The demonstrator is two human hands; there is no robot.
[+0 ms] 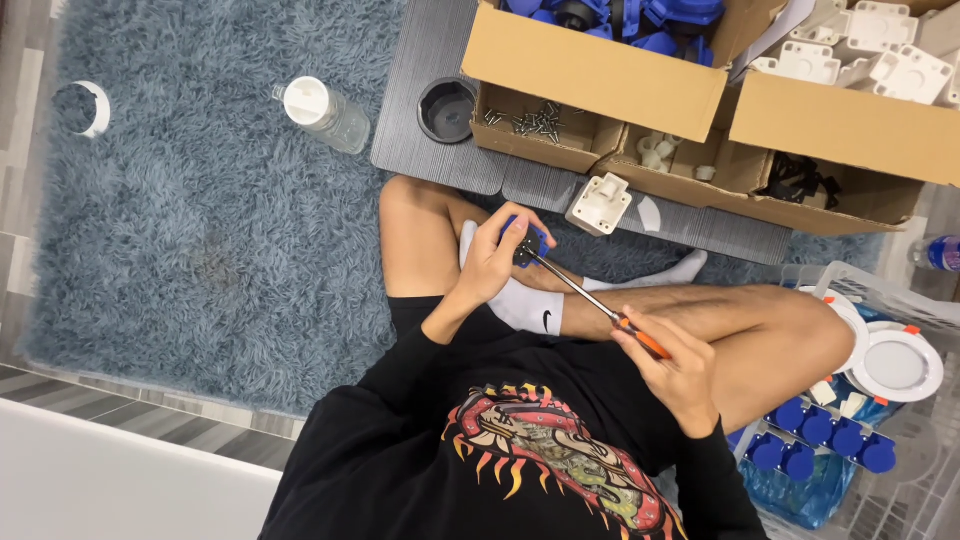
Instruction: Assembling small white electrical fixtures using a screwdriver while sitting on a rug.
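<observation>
The left hand [492, 262] grips the small blue part [527, 240] firmly while the right hand [678, 372], closed on the screwdriver [590, 297], should keep its shaft in line with the screw.

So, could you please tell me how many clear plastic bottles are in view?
2. One bottle with a white cap lies on the blue rug, left of the cardboard boxes. Another bottle with a blue label is cut off at the right edge. Others may be hidden.
</observation>
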